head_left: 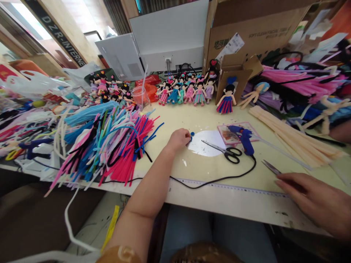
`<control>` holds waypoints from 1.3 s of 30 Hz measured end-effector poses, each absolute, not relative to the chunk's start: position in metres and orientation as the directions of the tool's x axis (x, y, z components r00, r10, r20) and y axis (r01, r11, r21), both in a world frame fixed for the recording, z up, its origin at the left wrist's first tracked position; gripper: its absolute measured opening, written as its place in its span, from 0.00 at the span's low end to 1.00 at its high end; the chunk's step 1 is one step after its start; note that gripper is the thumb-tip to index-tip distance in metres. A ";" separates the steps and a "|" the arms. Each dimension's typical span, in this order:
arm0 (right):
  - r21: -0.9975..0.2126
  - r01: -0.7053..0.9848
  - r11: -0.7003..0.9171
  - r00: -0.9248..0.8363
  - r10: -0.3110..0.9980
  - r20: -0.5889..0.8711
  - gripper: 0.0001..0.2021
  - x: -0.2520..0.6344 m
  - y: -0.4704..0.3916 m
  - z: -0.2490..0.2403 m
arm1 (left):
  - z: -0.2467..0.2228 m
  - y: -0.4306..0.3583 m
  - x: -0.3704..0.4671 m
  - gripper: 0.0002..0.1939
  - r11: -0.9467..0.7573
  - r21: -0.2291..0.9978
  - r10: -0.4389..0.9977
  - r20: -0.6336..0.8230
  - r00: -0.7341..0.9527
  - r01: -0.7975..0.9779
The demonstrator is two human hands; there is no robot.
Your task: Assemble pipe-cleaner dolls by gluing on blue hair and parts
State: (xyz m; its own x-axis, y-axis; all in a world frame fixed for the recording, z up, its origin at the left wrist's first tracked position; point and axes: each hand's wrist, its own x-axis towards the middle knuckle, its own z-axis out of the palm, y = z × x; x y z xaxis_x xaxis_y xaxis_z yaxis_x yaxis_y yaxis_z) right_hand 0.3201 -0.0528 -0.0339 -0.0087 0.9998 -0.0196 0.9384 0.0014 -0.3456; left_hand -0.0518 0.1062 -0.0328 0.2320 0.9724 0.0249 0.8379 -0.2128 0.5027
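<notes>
A brown sleeve (pixel 117 255) and the left forearm (pixel 148 204) lie nearest the camera, the forearm crossing the front edge of the worktop (pixel 203 115). To the left spreads a loose heap of coloured fuzzy stems (pixel 117 142); an elbow swung that way could sweep some off the edge. The left hand (pixel 179 139) has its grip pinched on a small blue piece (pixel 192 134), at the left rim of a white oval sheet (pixel 197 149). So small a piece could slip or roll if squeezed off-centre. Scissors (pixel 223 149) lie across the sheet, points toward that hand, so a careless reach right could prick the fingers. Beyond them, a blue glue gun (pixel 245 138) lies on its side over a pink-edged card (pixel 223 136); whether it is hot cannot be told, but a touched nozzle might burn. Its black cord (pixel 219 181) loops back to the forearm, and a snag could drag the gun. Farther right, the right hand (pixel 315 204) has its grip closed around what look like tweezers (pixel 271 168), tips bare; crossing over the gun, they could knock it.
</notes>
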 end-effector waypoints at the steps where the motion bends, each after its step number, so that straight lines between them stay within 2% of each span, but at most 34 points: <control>1: -0.373 0.928 0.013 -0.041 0.997 -0.066 0.14 0.300 -0.049 -0.024 | -0.033 0.106 -0.050 0.05 -0.208 0.505 0.973 0.020 0.230 0.838; 5: -0.404 0.874 0.270 -0.298 0.955 -0.006 0.15 0.217 -0.018 0.010 | -0.034 0.104 -0.046 0.05 -0.199 0.506 0.977 0.033 0.212 0.839; 9: -0.380 0.845 0.376 -0.394 0.918 0.032 0.12 0.163 0.028 0.014 | -0.036 0.105 -0.050 0.08 -0.229 0.583 0.971 0.081 0.225 0.779; 12: -0.377 0.847 0.376 -0.397 0.918 0.023 0.14 0.140 0.059 0.000 | -0.038 0.106 -0.052 0.12 -0.215 0.659 0.970 0.058 0.236 0.721; 16: -0.382 0.862 0.333 -0.360 0.933 0.002 0.16 0.119 0.081 -0.019 | -0.040 0.106 -0.051 0.10 -0.179 0.707 0.971 0.017 0.237 0.684; 22: -0.319 0.894 0.314 -0.330 0.944 0.005 0.12 0.107 0.088 -0.037 | -0.042 0.108 -0.054 0.11 -0.115 0.767 0.967 -0.058 0.247 0.631; 27: -0.332 0.889 0.317 -0.333 0.943 0.008 0.14 0.108 0.090 -0.044 | -0.039 0.111 -0.061 0.10 -0.081 0.737 0.983 -0.052 0.175 0.671; 34: -0.419 0.847 0.325 -0.342 0.939 0.037 0.14 0.117 0.094 -0.050 | -0.043 0.111 -0.060 0.11 -0.099 0.687 0.992 0.010 0.126 0.720; 39: -0.405 0.866 0.292 -0.313 0.950 0.015 0.11 0.113 0.094 -0.048 | -0.046 0.113 -0.060 0.10 -0.100 0.670 0.994 0.037 0.101 0.736</control>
